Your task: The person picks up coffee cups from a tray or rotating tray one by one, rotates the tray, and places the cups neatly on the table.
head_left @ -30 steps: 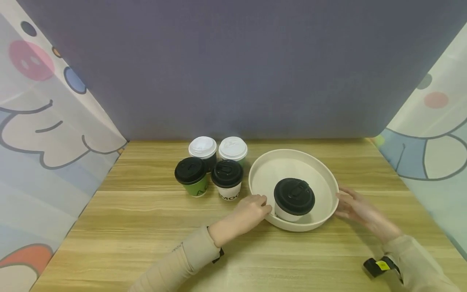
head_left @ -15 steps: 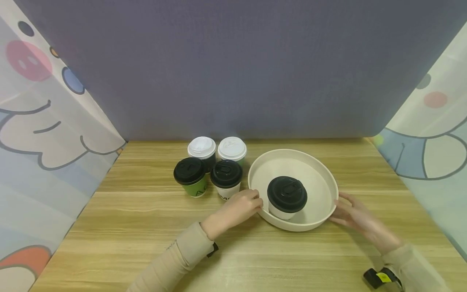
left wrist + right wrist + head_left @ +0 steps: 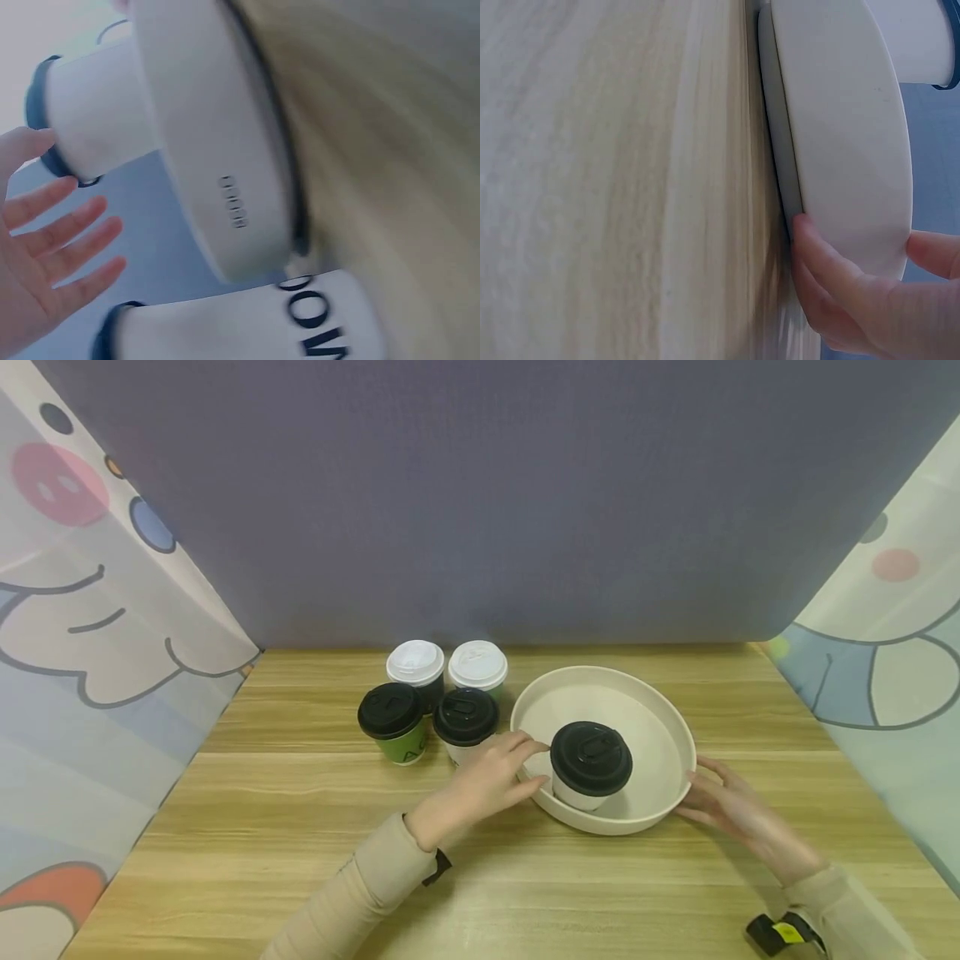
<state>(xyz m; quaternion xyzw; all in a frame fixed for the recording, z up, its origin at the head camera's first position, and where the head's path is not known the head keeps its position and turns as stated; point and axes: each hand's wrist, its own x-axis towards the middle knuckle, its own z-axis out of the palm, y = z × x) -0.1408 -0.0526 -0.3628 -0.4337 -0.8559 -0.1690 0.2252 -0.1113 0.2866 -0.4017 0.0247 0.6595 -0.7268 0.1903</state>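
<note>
A paper coffee cup with a black lid [image 3: 591, 760] stands upright inside a round cream tray [image 3: 660, 697], near its front left side. My left hand [image 3: 483, 777] reaches over the tray's left rim, thumb and fingers apart, fingertips right by the cup. In the left wrist view the left hand [image 3: 52, 240] has its fingers spread close to the cup's dark lid [image 3: 37, 112]. On the tray's right side my right hand [image 3: 738, 806] holds the edge. The right wrist view shows the right hand [image 3: 870, 300] with thumb at the rim and fingers beneath the wall.
Left of the tray stand a white cup with a black lid [image 3: 466, 717], a green cup with a black lid [image 3: 392, 722] and two white-lidded cups, one dark [image 3: 416, 664] and one greenish [image 3: 478, 667]. A grey panel [image 3: 495, 502] rises behind the wooden table [image 3: 285, 827].
The cup in the tray has shifted left. My left hand has moved left along the rim, and its fingers have opened beside the cup. The right hand has slid slightly down the tray's edge.
</note>
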